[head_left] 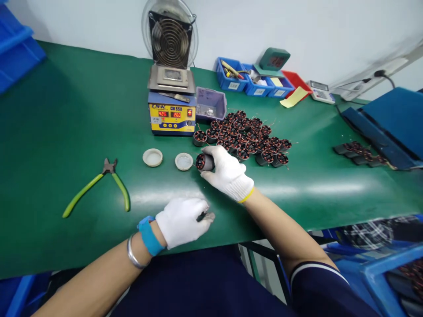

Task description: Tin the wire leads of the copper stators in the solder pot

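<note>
Left hand (181, 222) loosely parted, seemingly empty; beyond it my right hand (228, 172) grips a coil (206, 162) sideways, wound end facing a dish (183, 167).

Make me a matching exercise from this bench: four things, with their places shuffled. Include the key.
Things:
1. Pliers
2. Held wound cylinder
3. Purple tray
4. Fan

Places:
A. Just right of the yellow-fronted machine
B. Behind the yellow-fronted machine, against the wall
C. Lying left of the two small white dishes, handles spread
D. In the gloved right hand

Pairs: 1-C, 2-D, 3-A, 4-B
</note>
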Demonstrator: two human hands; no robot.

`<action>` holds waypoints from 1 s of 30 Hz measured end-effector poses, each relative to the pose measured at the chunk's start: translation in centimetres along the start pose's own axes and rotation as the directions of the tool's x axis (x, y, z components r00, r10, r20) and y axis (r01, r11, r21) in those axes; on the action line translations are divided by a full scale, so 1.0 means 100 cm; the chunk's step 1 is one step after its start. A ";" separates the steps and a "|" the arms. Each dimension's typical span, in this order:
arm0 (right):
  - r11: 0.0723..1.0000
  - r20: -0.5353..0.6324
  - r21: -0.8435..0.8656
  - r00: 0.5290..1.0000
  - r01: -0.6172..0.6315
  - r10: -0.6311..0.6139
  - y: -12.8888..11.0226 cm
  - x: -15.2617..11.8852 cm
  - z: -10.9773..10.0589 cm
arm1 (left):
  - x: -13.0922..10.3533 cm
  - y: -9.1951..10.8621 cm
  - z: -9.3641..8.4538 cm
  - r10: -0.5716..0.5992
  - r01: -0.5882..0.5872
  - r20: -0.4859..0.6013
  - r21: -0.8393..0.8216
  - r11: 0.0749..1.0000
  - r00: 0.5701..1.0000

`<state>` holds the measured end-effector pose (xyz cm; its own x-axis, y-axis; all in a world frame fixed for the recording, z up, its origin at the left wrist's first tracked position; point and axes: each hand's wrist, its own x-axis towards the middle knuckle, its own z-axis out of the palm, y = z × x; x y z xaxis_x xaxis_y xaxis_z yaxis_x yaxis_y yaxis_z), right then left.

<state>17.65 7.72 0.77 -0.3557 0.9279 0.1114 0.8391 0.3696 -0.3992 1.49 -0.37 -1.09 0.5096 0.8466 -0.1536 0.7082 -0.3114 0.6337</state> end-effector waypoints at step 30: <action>0.735 0.107 -0.518 0.886 0.438 -0.452 -0.017 0.044 0.005 | 0.003 -0.002 -0.011 -0.102 0.102 0.002 -0.036 0.994 0.995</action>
<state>14.44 11.16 1.46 -0.7383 0.6495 0.1817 0.6742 0.7028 0.2271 0.91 0.39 -0.43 0.4353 0.8733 -0.2190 0.7384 -0.2072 0.6417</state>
